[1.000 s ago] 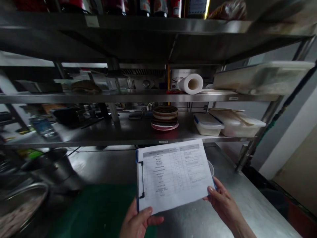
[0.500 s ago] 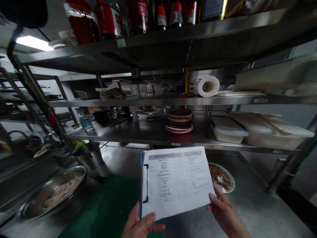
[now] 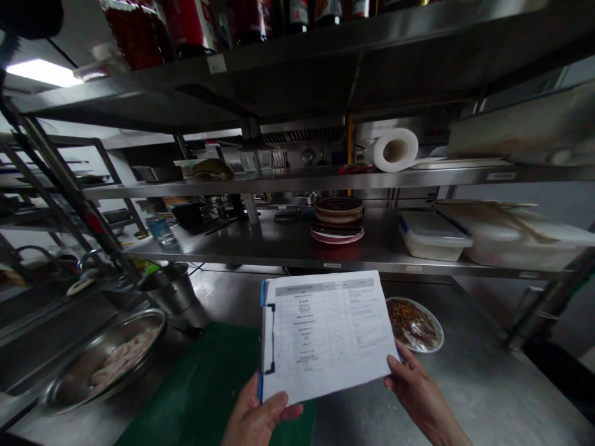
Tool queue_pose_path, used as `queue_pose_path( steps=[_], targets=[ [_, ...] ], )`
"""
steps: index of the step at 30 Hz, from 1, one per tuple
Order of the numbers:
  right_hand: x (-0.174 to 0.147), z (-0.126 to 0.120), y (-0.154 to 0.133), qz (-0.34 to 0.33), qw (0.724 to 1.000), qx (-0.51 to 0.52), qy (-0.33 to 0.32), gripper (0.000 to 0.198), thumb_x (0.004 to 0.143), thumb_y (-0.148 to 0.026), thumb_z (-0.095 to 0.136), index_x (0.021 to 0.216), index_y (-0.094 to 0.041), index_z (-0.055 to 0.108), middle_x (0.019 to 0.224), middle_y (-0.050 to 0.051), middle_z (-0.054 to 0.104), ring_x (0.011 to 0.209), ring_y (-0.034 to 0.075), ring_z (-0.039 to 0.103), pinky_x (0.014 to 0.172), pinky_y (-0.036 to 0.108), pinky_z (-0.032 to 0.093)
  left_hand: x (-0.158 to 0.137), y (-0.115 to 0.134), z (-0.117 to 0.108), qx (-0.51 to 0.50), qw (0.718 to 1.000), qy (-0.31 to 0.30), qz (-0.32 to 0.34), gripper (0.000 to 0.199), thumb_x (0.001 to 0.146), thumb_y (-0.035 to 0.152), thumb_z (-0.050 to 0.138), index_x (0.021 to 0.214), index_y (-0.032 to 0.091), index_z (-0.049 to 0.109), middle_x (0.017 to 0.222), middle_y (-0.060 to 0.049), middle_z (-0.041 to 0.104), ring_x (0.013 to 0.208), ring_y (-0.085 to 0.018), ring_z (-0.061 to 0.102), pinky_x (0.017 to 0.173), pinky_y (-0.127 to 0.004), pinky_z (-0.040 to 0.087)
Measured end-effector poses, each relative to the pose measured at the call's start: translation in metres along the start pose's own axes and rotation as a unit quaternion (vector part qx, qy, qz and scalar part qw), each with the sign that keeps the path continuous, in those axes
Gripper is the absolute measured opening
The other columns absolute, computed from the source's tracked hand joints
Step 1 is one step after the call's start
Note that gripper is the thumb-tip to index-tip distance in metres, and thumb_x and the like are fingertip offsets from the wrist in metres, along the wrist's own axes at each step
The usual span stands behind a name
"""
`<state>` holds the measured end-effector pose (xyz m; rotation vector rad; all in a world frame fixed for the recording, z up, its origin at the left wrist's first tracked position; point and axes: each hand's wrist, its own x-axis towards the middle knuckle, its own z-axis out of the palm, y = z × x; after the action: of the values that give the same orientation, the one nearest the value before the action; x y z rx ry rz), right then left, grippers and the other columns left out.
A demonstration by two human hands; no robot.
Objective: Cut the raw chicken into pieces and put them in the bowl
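Observation:
Between my two hands is a blue clipboard with printed sheets (image 3: 325, 341), its black clip on the left side. The top sheet carries a table whose text is too small to read. My left hand (image 3: 260, 412) is closed on the lower left corner, thumb on top of the paper. My right hand (image 3: 416, 387) pinches the lower right edge, thumb on the sheet and fingers beneath. Under the clipboard lies a green cutting board (image 3: 186, 390). Just behind its right edge sits a wrapped plate of dark reddish food (image 3: 415, 325).
A steel bowl with pale pieces of meat (image 3: 106, 365) stands at the left, beside a sink (image 3: 60, 334) and a metal bucket (image 3: 170, 288). Steel shelves (image 3: 260, 251) cross in front, bearing stacked plates (image 3: 338, 220), a white roll (image 3: 395, 150), lidded tubs (image 3: 434, 235) and bottles.
My view has tilted down slightly, so the upper shelf with its bottles sits higher in the picture. The clipboard has shifted a little to the left, still in both hands.

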<state>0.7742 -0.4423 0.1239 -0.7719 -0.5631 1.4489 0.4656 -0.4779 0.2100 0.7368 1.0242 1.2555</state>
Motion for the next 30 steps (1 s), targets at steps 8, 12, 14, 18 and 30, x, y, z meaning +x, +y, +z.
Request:
queue_pose_path(
  steps=[8, 12, 14, 18, 30],
  targets=[
    [-0.005, 0.006, -0.001, -0.005, 1.0, 0.003, 0.022, 0.063, 0.071, -0.029, 0.09, 0.129, -0.028, 0.065, 0.106, 0.004, 0.075, 0.071, 0.013, 0.063, 0.052, 0.02, 0.053, 0.007, 0.005, -0.004, -0.001, 0.999, -0.035, -0.016, 0.052, 0.067, 0.027, 0.087, 0.115, 0.018, 0.072, 0.12, -0.017, 0.075, 0.112, -0.044, 0.068, 0.079, -0.05, 0.063],
    [-0.007, 0.005, -0.001, -0.003, 1.0, -0.001, 0.029, 0.063, 0.07, -0.03, 0.091, 0.128, -0.028, 0.066, 0.107, 0.004, 0.075, 0.071, 0.012, 0.062, 0.052, 0.02, 0.053, 0.011, 0.004, -0.004, -0.004, 0.999, -0.041, -0.021, 0.049, 0.067, 0.026, 0.087, 0.113, 0.018, 0.072, 0.121, -0.017, 0.075, 0.113, -0.044, 0.068, 0.077, -0.051, 0.063],
    [-0.007, 0.003, 0.0, -0.003, 1.0, -0.002, 0.028, 0.062, 0.071, -0.031, 0.09, 0.128, -0.028, 0.066, 0.108, 0.005, 0.075, 0.072, 0.012, 0.062, 0.053, 0.02, 0.053, 0.013, 0.003, -0.005, -0.002, 0.999, -0.043, -0.024, 0.049, 0.068, 0.026, 0.086, 0.114, 0.018, 0.072, 0.121, -0.017, 0.075, 0.113, -0.044, 0.067, 0.078, -0.051, 0.063],
    [-0.008, 0.0, 0.002, -0.001, 1.0, -0.005, 0.024, 0.057, 0.075, -0.03, 0.088, 0.128, -0.028, 0.066, 0.11, 0.004, 0.075, 0.073, 0.011, 0.061, 0.054, 0.019, 0.052, 0.015, 0.001, -0.006, -0.001, 0.998, -0.056, -0.023, 0.051, 0.07, 0.027, 0.084, 0.118, 0.018, 0.069, 0.121, -0.017, 0.075, 0.113, -0.042, 0.068, 0.08, -0.051, 0.063],
    [-0.003, -0.004, 0.005, -0.004, 1.0, -0.005, 0.022, 0.057, 0.076, -0.029, 0.087, 0.129, -0.029, 0.066, 0.105, 0.002, 0.075, 0.07, 0.012, 0.061, 0.053, 0.021, 0.051, 0.016, 0.0, -0.004, -0.014, 0.999, -0.037, -0.031, 0.049, 0.068, 0.026, 0.086, 0.114, 0.017, 0.072, 0.118, -0.017, 0.076, 0.109, -0.042, 0.069, 0.081, -0.051, 0.062]
  ],
)
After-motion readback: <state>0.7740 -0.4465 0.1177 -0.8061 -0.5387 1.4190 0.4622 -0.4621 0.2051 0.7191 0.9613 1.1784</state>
